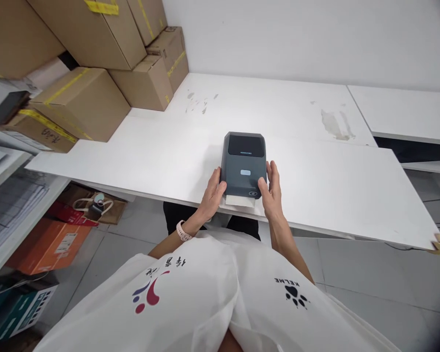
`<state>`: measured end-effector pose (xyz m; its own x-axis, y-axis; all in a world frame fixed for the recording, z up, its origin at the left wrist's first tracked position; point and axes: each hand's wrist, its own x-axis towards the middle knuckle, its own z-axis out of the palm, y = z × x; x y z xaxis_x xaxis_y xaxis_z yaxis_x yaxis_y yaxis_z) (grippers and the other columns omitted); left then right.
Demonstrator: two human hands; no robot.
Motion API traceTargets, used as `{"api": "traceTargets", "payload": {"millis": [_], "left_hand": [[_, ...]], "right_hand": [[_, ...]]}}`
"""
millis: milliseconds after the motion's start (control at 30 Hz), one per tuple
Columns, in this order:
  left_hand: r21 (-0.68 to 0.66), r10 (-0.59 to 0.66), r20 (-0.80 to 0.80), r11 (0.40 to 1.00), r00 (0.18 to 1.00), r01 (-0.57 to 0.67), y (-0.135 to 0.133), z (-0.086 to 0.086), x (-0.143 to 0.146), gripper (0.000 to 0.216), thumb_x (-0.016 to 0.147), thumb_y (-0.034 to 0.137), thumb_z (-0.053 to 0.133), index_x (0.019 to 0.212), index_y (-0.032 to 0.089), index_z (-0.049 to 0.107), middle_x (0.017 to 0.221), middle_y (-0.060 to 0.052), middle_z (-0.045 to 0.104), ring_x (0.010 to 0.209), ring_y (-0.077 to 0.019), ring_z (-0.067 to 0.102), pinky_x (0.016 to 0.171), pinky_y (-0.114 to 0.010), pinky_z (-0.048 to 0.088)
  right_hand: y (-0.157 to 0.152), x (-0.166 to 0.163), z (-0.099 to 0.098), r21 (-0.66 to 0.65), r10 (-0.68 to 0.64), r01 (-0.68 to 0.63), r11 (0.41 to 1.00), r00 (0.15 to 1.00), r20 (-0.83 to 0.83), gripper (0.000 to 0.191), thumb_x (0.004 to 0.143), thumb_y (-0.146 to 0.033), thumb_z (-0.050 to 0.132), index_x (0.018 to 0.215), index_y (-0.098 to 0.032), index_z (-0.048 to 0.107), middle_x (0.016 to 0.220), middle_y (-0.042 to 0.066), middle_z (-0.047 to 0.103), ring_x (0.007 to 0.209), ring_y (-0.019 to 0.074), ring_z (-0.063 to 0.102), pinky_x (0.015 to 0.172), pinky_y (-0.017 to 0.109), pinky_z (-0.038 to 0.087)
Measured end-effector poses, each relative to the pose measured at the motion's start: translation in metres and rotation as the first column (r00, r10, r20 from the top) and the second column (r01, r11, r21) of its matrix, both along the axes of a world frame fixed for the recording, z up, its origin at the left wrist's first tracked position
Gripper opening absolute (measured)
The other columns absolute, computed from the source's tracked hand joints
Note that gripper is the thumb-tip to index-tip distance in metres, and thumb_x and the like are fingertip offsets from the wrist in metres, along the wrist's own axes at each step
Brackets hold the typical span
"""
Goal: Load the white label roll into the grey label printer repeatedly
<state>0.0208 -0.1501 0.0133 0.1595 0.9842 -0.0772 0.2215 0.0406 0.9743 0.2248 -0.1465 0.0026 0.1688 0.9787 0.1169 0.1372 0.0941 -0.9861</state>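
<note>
A dark grey label printer [243,168] rests on, or just above, the white table near its front edge; I cannot tell which. Its top has a black window and a small pale button. White label paper [240,201] sticks out of its front side, facing me. My left hand [212,194] grips the printer's left side, thumb on the front corner. On the opposite side my right hand [272,191] grips it too, thumb on top near the front right corner and fingers along the side. The printer hides its own underside.
Cardboard boxes [82,100] with yellow tape are stacked at the back left of the white table [315,195]. A shelf [29,215] stands at the left, with an orange box [51,244] on the floor below. Behind the table rises a white wall [297,39].
</note>
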Motion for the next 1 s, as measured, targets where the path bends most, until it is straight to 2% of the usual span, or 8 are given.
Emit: {"api": "traceTargets", "payload": {"millis": [200, 367, 500, 600, 700, 800, 867, 1000], "left_hand": [[0.066, -0.010, 0.101, 0.998, 0.995, 0.003, 0.013, 0.012, -0.003, 0.066, 0.102, 0.059, 0.029, 0.160, 0.027, 0.033, 0.172, 0.000, 0.021, 0.160, -0.0192, 0.016, 0.131, -0.038, 0.016], [0.268, 0.019, 0.138, 0.962, 0.990, -0.056, 0.057, 0.033, -0.003, 0.056, 0.100, 0.053, 0.038, 0.149, 0.026, 0.049, 0.160, -0.004, 0.047, 0.151, -0.0231, 0.039, 0.123, -0.041, 0.033], [0.224, 0.135, -0.159, 0.970, 0.978, -0.097, 0.086, 0.029, -0.002, 0.053, 0.091, 0.043, 0.055, 0.139, 0.021, 0.057, 0.134, -0.012, 0.067, 0.121, -0.0285, 0.063, 0.100, -0.041, 0.049], [0.061, 0.033, -0.448, 0.998, 0.893, -0.006, 0.096, 0.020, 0.000, 0.062, 0.085, 0.038, 0.058, 0.144, 0.018, 0.052, 0.109, -0.011, 0.073, 0.100, -0.0302, 0.067, 0.088, -0.042, 0.049], [-0.010, -0.031, -0.545, 0.999, 0.838, 0.031, 0.103, 0.015, 0.003, 0.061, 0.085, 0.034, 0.055, 0.144, 0.018, 0.050, 0.095, -0.009, 0.073, 0.094, -0.0315, 0.067, 0.081, -0.040, 0.048], [0.001, -0.020, -0.586, 1.000, 0.810, 0.026, 0.109, 0.013, 0.007, 0.059, 0.083, 0.031, 0.054, 0.140, 0.017, 0.051, 0.095, -0.010, 0.073, 0.097, -0.0327, 0.067, 0.080, -0.039, 0.047], [0.021, -0.015, -0.616, 0.999, 0.788, 0.036, 0.113, 0.012, 0.009, 0.056, 0.083, 0.029, 0.054, 0.137, 0.016, 0.052, 0.098, -0.012, 0.073, 0.101, -0.0339, 0.067, 0.082, -0.040, 0.047], [0.051, 0.011, -0.666, 0.998, 0.746, 0.031, 0.117, 0.009, 0.012, 0.049, 0.082, 0.026, 0.054, 0.130, 0.017, 0.056, 0.103, -0.014, 0.073, 0.104, -0.0356, 0.067, 0.084, -0.042, 0.047]], "right_hand": [[0.011, 0.007, 0.010, 0.086, 0.025, -0.018, 0.996, 0.996, -0.080, 0.078, 0.093, -0.074, 0.039, 0.159, -0.033, 0.029, 0.168, 0.003, 0.032, 0.158, 0.0240, 0.026, 0.130, 0.048, 0.025], [0.062, 0.010, 0.049, 0.306, -0.005, -0.030, 0.952, 0.993, 0.114, 0.084, 0.090, -0.081, 0.034, 0.162, -0.041, 0.017, 0.168, -0.003, 0.026, 0.160, 0.0288, 0.019, 0.128, 0.050, 0.027], [0.123, 0.006, 0.079, 0.423, -0.171, 0.036, 0.906, 0.942, 0.287, 0.084, 0.093, -0.079, 0.025, 0.163, -0.042, -0.002, 0.171, -0.006, 0.015, 0.161, 0.0282, 0.012, 0.129, 0.051, 0.026], [0.170, 0.010, 0.086, 0.468, -0.229, 0.059, 0.882, 0.921, 0.316, 0.081, 0.094, -0.078, 0.022, 0.162, -0.043, -0.005, 0.171, -0.007, 0.015, 0.162, 0.0261, 0.009, 0.129, 0.050, 0.023], [0.196, 0.018, 0.089, 0.506, -0.217, 0.016, 0.863, 0.915, 0.340, 0.085, 0.092, -0.080, 0.029, 0.162, -0.044, -0.003, 0.170, -0.006, 0.017, 0.161, 0.0312, 0.011, 0.126, 0.055, 0.026], [0.181, 0.019, 0.095, 0.577, -0.273, 0.017, 0.816, 0.892, 0.361, 0.084, 0.092, -0.077, 0.039, 0.163, -0.041, 0.012, 0.168, -0.001, 0.023, 0.158, 0.0375, 0.018, 0.122, 0.063, 0.027], [0.157, 0.015, 0.098, 0.559, -0.265, -0.008, 0.829, 0.875, 0.405, 0.072, 0.094, -0.070, 0.044, 0.156, -0.035, 0.036, 0.158, 0.003, 0.041, 0.153, 0.0381, 0.031, 0.121, 0.063, 0.028], [0.122, -0.004, 0.085, 0.164, 0.123, -0.320, 0.933, 0.713, 0.690, 0.049, 0.086, -0.051, 0.069, 0.128, -0.026, 0.066, 0.128, 0.011, 0.067, 0.130, 0.0406, 0.056, 0.114, 0.063, 0.038]]}}
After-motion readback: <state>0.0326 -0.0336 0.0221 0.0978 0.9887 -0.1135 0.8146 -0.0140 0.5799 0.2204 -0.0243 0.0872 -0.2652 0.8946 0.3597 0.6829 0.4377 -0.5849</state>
